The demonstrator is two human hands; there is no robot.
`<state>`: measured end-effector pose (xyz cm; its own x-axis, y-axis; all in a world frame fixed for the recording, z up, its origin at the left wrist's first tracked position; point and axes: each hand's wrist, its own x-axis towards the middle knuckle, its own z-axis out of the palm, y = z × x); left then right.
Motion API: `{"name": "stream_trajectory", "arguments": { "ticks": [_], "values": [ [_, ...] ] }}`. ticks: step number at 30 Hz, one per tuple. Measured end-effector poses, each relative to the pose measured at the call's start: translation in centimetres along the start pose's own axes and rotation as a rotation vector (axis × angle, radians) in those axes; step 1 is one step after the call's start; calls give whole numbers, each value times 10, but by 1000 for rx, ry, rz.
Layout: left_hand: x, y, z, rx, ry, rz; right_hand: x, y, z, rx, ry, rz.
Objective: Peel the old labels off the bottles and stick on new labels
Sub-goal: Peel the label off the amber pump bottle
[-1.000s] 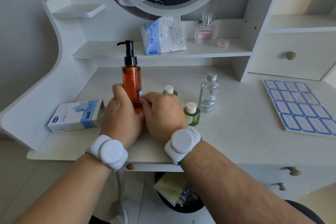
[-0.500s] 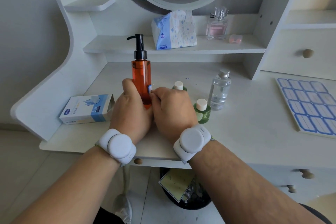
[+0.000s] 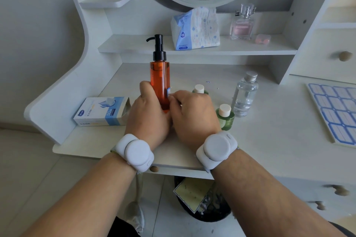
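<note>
The orange pump bottle [image 3: 160,82] stands upright near the middle of the desk, clear amber with a black pump head whose spout points left. A small white label with a blue edge [image 3: 169,91] sits on its right side, low on the body. Right of it, two short green bottles with cream caps stand upright: one farther back [image 3: 199,90], one nearer [image 3: 225,116] with printing on its front. Just right of those stands a clear bottle [image 3: 245,96] with a silver cap. At the far right edge lies a sheet of blue-bordered blank labels [image 3: 336,111], flat on the desk.
</note>
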<state>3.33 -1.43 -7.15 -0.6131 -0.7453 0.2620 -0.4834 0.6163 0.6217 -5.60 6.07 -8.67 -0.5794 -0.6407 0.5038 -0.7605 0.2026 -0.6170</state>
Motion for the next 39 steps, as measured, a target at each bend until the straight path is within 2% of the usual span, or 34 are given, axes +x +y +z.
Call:
{"name": "stream_trajectory", "arguments": {
  "ticks": [18,39],
  "values": [
    [0,-4,1,22,33,97,0,1,-2,71,74,15],
    [-1,-5,2,-23,43,110,-2,-2,1,129,126,51]
  ]
}}
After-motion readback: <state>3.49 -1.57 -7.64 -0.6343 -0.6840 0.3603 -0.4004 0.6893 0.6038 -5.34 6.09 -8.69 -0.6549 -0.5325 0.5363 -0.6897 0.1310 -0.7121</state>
